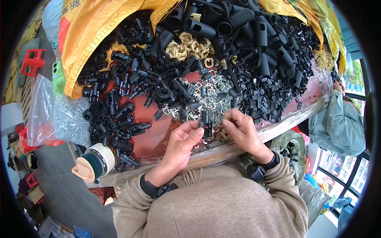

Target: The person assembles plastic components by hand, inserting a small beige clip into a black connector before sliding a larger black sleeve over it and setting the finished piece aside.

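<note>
Over the near edge of the table, my left hand (182, 143) pinches a small black plastic part (206, 123) upright between thumb and fingers. Just to its right is my right hand (243, 134), its thumb and forefinger pressed together; whatever is between them is too small or hidden to tell. Beyond both hands spreads a heap of small silvery and white metal pieces (206, 89). More black plastic assemblies (126, 113) with round ends are piled to the left. A mound of small black clips (262, 93) lies to the right.
Wide black tubes (262, 43) and cream plastic rings (186, 47) are heaped at the back by a yellow woven sack (89, 37). A bag of screws (71, 119) and a lidded cup (97, 162) stand at the left edge. Another person's sleeve (339, 123) is at the right.
</note>
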